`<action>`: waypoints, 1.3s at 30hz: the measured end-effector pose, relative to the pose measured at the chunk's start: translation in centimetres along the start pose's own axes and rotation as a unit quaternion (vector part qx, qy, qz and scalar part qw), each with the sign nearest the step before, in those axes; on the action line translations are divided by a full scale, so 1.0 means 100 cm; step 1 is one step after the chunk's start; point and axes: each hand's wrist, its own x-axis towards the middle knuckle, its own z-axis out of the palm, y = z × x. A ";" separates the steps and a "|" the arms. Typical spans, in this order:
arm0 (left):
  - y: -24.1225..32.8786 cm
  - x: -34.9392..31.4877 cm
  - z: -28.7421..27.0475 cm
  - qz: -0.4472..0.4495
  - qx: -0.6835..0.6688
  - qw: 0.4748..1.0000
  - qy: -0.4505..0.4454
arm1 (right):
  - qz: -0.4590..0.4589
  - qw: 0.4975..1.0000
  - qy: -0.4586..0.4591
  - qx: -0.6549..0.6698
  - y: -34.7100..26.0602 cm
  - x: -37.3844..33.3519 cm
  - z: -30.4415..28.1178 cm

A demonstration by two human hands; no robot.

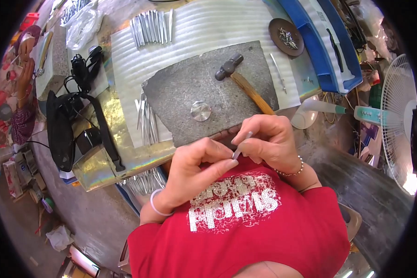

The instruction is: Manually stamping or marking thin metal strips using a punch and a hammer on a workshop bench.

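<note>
In front of my chest, both hands pinch a short, slim silvery metal piece (237,152). My left hand (197,169) grips its lower end between thumb and forefinger. The upper end is between the thumb and fingers of my right hand (268,141). Just beyond my hands lies a grey stone slab (185,88), with a round shiny metal disc (200,111) on it. A ball-peen hammer (243,83) rests on the slab's right part, its wooden handle angled toward my right hand. Slim metal rods (146,120) lie in a loose bunch left of the slab.
White foam sheeting (125,69) covers the table under a row of metal rods (150,28). A brown dish (286,37) of small metal bits and a blue tray (329,74) stand far right. Black straps and a case (65,129) lie left; a fan (398,120) stands right. Another person's hands (25,69) work far left.
</note>
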 end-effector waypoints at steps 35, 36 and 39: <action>-0.001 -0.017 -0.019 -0.068 -0.055 0.996 -0.020 | 0.171 0.981 -0.056 0.068 0.000 0.033 0.028; 0.003 -0.016 -0.019 -0.095 -0.119 0.988 -0.021 | 0.182 0.979 -0.052 0.073 0.001 0.034 0.028; 0.008 -0.012 -0.022 -0.120 -0.200 0.972 -0.027 | 0.192 0.976 -0.046 0.089 0.002 0.039 0.028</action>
